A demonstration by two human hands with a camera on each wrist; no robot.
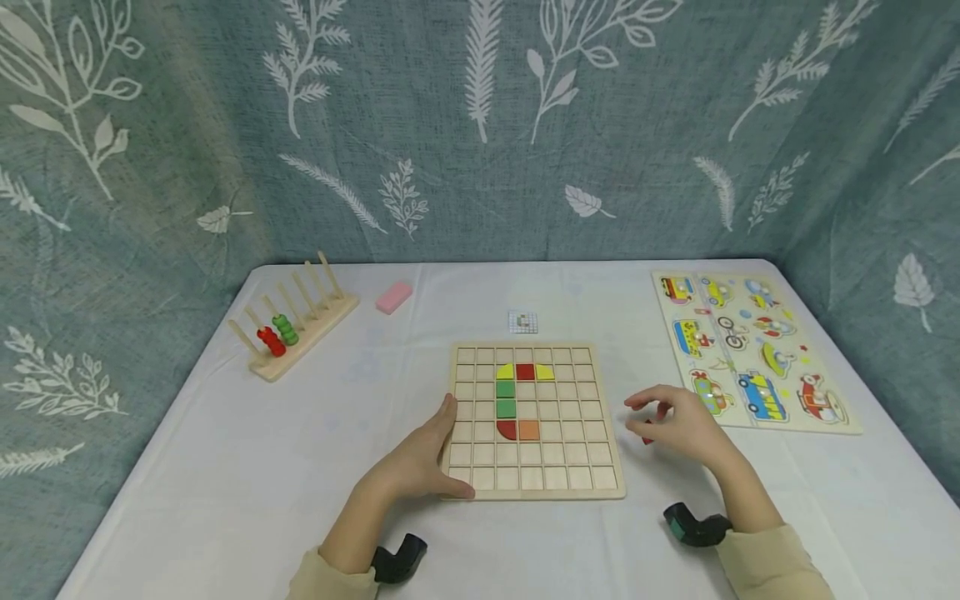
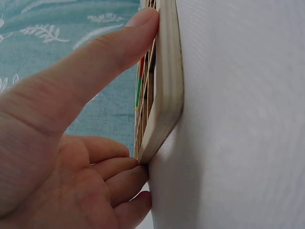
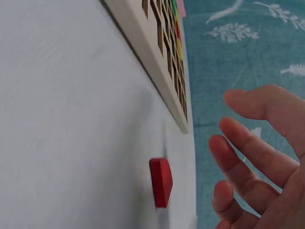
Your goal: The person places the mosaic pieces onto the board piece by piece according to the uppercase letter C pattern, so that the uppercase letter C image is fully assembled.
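Observation:
A wooden grid board (image 1: 555,478) lies flat on the table. On it are yellow, red, green and orange pieces, some square and some with a rounded corner. My left hand (image 1: 417,458) holds the board at its near left corner, thumb (image 2: 114,52) on the rim and fingers against the left side. To the right of the board, my right hand (image 1: 684,423) hovers with loosely bent, parted fingers and nothing visibly held. Just below it, a small red block (image 3: 161,182) rests on the table, apart from the fingertips; in the head view the hand partly covers it.
A small pattern card (image 1: 522,322) lies beyond the board. At the back left stand a peg rack (image 1: 315,333) with red and green beads and a pink block (image 1: 393,297). A vehicle puzzle board (image 1: 757,350) lies at the right, beside my right hand.

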